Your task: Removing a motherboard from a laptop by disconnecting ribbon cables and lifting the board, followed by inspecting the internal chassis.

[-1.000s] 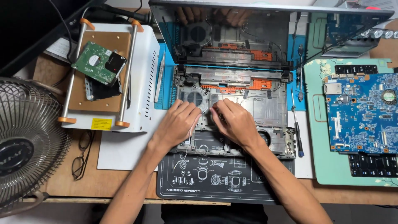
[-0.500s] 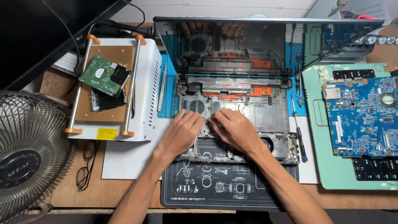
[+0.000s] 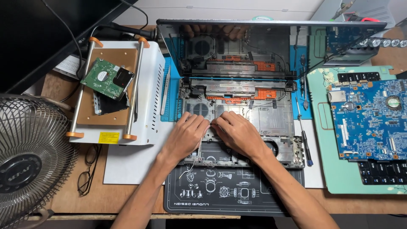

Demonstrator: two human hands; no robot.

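Observation:
An opened laptop base [image 3: 271,118], stripped of its board, lies on the desk with its dark screen [image 3: 237,46] raised behind. My left hand [image 3: 186,133] and my right hand [image 3: 237,133] rest side by side on the middle of the base, fingertips meeting near its centre. A thin white cable [image 3: 193,163] runs from under my left hand down onto the black work mat [image 3: 224,195]. What the fingertips pinch is hidden.
A blue motherboard [image 3: 369,118] lies on a green mat [image 3: 339,178] at right. A white heating station [image 3: 144,97] holding a green hard drive [image 3: 108,78] stands at left, by a fan [image 3: 29,161] and glasses [image 3: 87,169]. Screwdriver [image 3: 304,140] and tweezers [image 3: 164,91] flank the laptop.
The view has shifted slightly. Both hands stay on the laptop base, fingertips drawn closer together at its centre.

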